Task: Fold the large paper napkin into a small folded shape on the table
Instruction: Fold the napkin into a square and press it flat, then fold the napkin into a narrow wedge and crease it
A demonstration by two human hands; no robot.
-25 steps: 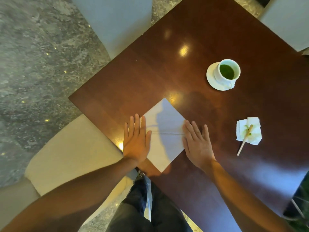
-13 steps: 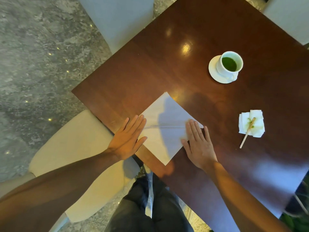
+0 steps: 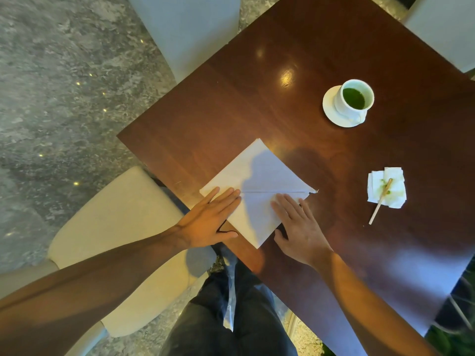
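Observation:
The large white paper napkin (image 3: 259, 181) lies flat on the dark wooden table (image 3: 282, 47), near the table's corner, turned like a diamond. A straight crease runs across its middle from left to right. My left hand (image 3: 210, 219) rests flat, palm down, fingers together, on the napkin's left corner just below the crease. My right hand (image 3: 298, 224) lies flat with fingers spread on the napkin's lower right edge, fingertips close to the crease. Neither hand grips anything. The napkin's right tip looks a little torn.
A white cup of green drink on a saucer (image 3: 352, 104) stands at the back right. A stained, crumpled napkin with a wooden stirrer (image 3: 385, 188) lies to the right. A cream chair (image 3: 115, 227) stands at my left, pale chairs (image 3: 185, 27) beyond the table.
My left hand has slid rightward onto the napkin's left corner. My right hand has shifted left along the lower edge, baring the napkin's right tip. The napkin stays flat.

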